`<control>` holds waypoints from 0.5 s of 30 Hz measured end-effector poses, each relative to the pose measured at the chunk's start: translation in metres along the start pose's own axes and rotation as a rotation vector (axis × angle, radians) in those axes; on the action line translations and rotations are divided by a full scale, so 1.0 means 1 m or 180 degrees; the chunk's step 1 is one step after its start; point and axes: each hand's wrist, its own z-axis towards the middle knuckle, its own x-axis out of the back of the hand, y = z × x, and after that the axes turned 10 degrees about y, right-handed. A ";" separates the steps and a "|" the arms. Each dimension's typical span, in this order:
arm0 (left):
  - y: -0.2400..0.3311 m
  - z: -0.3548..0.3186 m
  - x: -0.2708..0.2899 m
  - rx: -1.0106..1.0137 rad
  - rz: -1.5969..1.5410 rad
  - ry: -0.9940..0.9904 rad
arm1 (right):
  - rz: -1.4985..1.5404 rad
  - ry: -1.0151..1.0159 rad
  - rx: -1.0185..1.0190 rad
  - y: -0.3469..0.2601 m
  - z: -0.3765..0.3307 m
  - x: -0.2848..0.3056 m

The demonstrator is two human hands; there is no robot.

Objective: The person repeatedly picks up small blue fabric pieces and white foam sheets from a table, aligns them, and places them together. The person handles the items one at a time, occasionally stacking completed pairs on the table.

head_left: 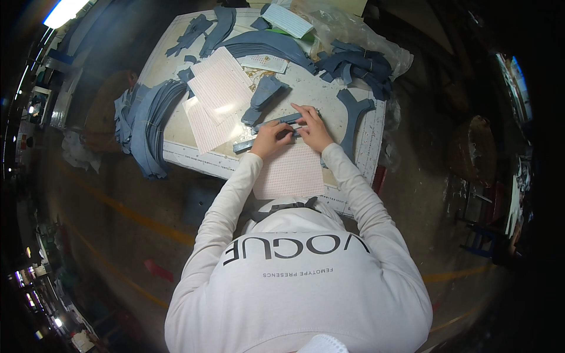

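My left hand (272, 139) is closed, its thumb and fingertips brought together over a narrow blue-grey fabric strip (242, 146). Whatever is pinched there is too small to tell. My right hand (315, 129) rests beside it with fingers stretched out and apart, the fingertips on a second layered blue-grey strip (285, 119). Under my wrists lies a white sheet (290, 172) covered with rows of small reddish marks. Just beyond my hands sits a folded bundle of blue-grey fabric pieces (268, 96).
More marked sheets (220, 82) overlap left of centre. A thick fabric stack (154, 120) hangs over the table's left edge. Curved stacks (268, 46) and a tied bundle (362, 65) lie at the back, near clear plastic (335, 26). A forked fabric piece (351, 120) is at right.
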 end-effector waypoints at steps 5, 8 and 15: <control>0.001 -0.003 -0.003 -0.0089 0.0215 -0.0044 | -0.0385 -0.0182 0.0376 0.004 0.002 -0.006; 0.002 -0.003 -0.003 -0.0080 0.0261 -0.0060 | -0.0531 -0.0138 0.0576 0.008 0.004 -0.011; 0.002 -0.003 -0.003 -0.0132 0.0322 -0.0051 | -0.0392 0.0092 0.0209 0.005 0.002 -0.013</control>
